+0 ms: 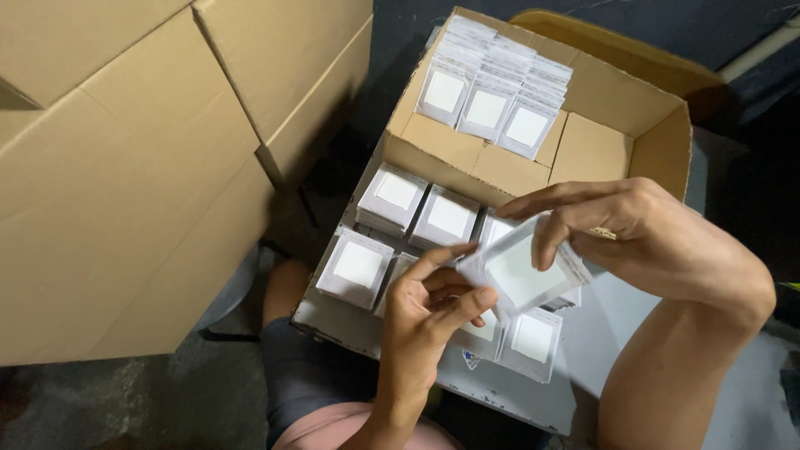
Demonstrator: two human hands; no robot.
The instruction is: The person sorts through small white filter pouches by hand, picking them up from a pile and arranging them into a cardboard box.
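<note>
Holding a small clear packet point(521, 271) with a white square insert, your two hands meet over the middle of the scene. Your right hand point(642, 233) has its grip closed on the packet's upper right edge, thumb on the front face and fingers fanned out above it. Your left hand point(429, 304) pinches the packet's lower left corner, its grip closed on that corner between thumb and curled fingers, the index finger stretched along the edge. The packet is tilted and lifted clear of what lies under it.

Just below your hands, stacks of matching packets point(392, 200) lie in rows on a flat grey board point(508, 392) that rests across your lap. Behind them, touching the board's far side, stands an open cardboard box point(600, 146); more packets point(492, 83) are filed upright in three rows in its far left corner. To your left, well apart from the packets, rise large closed cartons point(125, 167).
</note>
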